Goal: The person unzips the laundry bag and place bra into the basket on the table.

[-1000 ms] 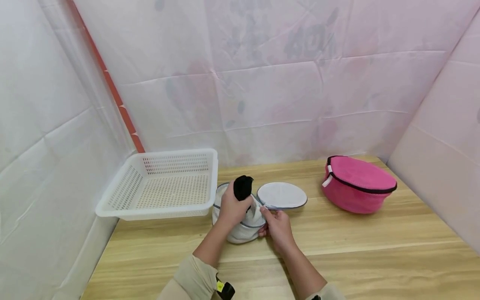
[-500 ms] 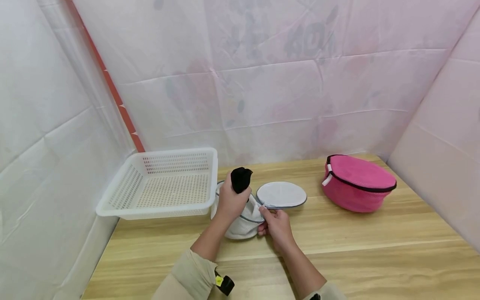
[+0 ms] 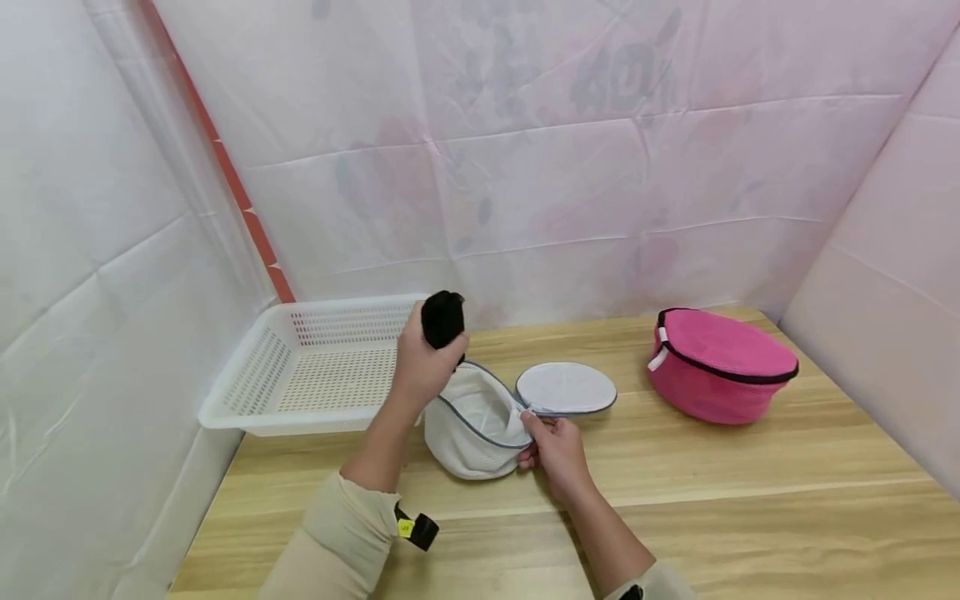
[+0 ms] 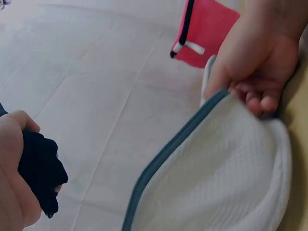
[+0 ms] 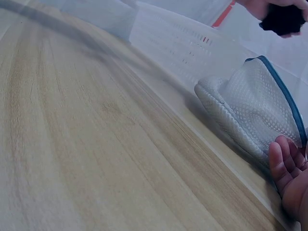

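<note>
A bunched black cloth (image 3: 442, 318) is gripped in my left hand (image 3: 422, 358), raised above the left side of a white mesh laundry bag (image 3: 468, 446). The bag stands on the table with its mouth unzipped, and its round lid (image 3: 566, 388) lies folded back behind the right hand. My right hand (image 3: 558, 454) pinches the grey-edged rim at the bag's right side. In the left wrist view the black cloth (image 4: 43, 168) is apart from the bag (image 4: 221, 168). Inside the bag only its white lining shows in the head view.
A white plastic basket (image 3: 225, 412) stands at the left, close beside the mesh bag and partly behind my left hand. On the right of the wooden table (image 3: 712, 517) sits a zipped pink mesh bag (image 3: 720, 371) with black trim. Covered walls enclose the back and sides.
My left hand has lifted the black cloth up and to the left, out of the white bag's mouth, which now shows wide. The right hand has stayed at the rim.
</note>
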A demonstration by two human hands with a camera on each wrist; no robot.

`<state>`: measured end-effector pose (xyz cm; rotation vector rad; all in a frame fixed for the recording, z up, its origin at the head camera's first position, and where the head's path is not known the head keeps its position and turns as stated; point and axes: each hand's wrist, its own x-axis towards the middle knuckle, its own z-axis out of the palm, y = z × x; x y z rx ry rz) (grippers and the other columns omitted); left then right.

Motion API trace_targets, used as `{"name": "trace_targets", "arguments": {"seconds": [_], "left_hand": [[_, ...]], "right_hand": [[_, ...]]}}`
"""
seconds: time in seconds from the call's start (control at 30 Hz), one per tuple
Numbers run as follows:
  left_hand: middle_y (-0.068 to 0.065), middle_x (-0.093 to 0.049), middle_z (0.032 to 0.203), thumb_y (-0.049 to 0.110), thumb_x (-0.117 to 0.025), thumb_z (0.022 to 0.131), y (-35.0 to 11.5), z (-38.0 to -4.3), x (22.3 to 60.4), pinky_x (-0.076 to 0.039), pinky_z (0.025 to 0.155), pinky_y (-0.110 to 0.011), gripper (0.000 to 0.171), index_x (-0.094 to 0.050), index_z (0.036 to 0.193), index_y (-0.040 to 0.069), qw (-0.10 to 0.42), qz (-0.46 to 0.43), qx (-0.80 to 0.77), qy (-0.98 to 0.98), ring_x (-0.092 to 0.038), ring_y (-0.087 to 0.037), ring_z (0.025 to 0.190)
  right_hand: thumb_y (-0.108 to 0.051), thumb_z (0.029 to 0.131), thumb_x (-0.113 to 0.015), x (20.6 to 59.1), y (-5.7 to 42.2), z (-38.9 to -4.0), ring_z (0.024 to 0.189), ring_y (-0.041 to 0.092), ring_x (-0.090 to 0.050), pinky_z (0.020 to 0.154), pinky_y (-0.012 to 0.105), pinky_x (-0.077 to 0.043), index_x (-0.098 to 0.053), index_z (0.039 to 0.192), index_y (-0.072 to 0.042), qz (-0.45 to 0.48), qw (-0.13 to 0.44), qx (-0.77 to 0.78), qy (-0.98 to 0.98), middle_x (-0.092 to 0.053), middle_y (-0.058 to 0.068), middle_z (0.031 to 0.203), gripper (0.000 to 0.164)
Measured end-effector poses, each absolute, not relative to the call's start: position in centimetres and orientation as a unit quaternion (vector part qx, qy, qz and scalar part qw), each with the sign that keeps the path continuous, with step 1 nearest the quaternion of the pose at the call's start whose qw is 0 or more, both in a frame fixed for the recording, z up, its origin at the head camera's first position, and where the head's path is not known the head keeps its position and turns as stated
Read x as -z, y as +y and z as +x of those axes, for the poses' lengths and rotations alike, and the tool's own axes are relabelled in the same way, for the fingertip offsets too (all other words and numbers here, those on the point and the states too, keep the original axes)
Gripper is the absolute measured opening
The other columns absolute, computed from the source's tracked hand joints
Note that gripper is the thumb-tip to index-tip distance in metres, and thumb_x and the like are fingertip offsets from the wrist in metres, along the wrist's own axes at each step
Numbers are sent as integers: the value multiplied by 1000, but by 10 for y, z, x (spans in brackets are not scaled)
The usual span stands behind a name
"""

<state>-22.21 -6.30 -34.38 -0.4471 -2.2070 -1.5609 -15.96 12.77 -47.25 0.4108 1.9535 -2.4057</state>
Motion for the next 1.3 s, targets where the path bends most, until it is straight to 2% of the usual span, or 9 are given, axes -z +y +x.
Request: {"name": "trace_targets", "arguments": {"seconds": [0.2,0.37,0.47,0.57,0.77,0.97,1.13,1.3], "left_hand": [[-9,-61,107,22,-70,81,-95,-237,342,-48,81,-43,46,-51,121,11,185,-128,498,-838,-57,-25,95],[-11,-59,118,27,-70,82,-122,-248,345,-47,89,-49,53,-47,128,12,144,-105,447,-877,-56,-29,109],[-11,-59,121,29,-69,82,-140,-253,349,-46,91,-50,55,-46,129,12,122,-96,407,-900,-55,-29,111],[-13,-59,120,29,-68,82,-159,-257,351,-47,90,-50,53,-46,127,10,100,-88,360,-923,-56,-30,108],[-17,-61,112,24,-67,83,-203,-266,359,-47,79,-49,48,-46,122,6,33,-88,242,-966,-58,-32,97],[-17,-61,107,22,-70,81,-244,-273,375,-46,76,-49,39,-50,111,5,-30,-78,173,-981,-58,-33,97],[-20,-60,111,24,-72,80,-267,-272,385,-46,80,-50,48,-49,115,1,-94,-63,146,-983,-56,-36,101],[-26,-58,114,26,-73,76,-288,-270,394,-45,85,-53,56,-48,115,-5,-113,-54,134,-983,-55,-41,104]], "right_hand": [[-21,92,-60,475,127,-160,39,14,-53,39,28,-48,-54,97,6,137,10,769,625,-57,3,54,29],[-21,92,-60,476,125,-160,39,14,-53,40,28,-49,-54,96,6,133,10,769,625,-57,3,53,28],[-22,92,-60,476,124,-161,39,13,-53,40,28,-49,-53,97,7,127,11,770,626,-57,3,53,30],[-22,92,-60,476,123,-161,39,13,-53,40,28,-49,-53,97,7,126,13,770,625,-57,2,53,30],[-22,92,-60,475,124,-161,40,14,-54,40,29,-49,-54,97,7,128,14,769,626,-57,3,54,29],[-21,93,-58,474,130,-160,41,15,-54,41,30,-50,-54,98,5,130,13,767,628,-57,4,54,27],[-21,92,-58,476,132,-159,41,15,-54,41,30,-50,-54,98,5,132,10,766,628,-56,4,53,28],[-22,92,-59,474,129,-159,41,16,-54,42,30,-50,-54,98,4,132,12,768,627,-56,4,53,27]]}}
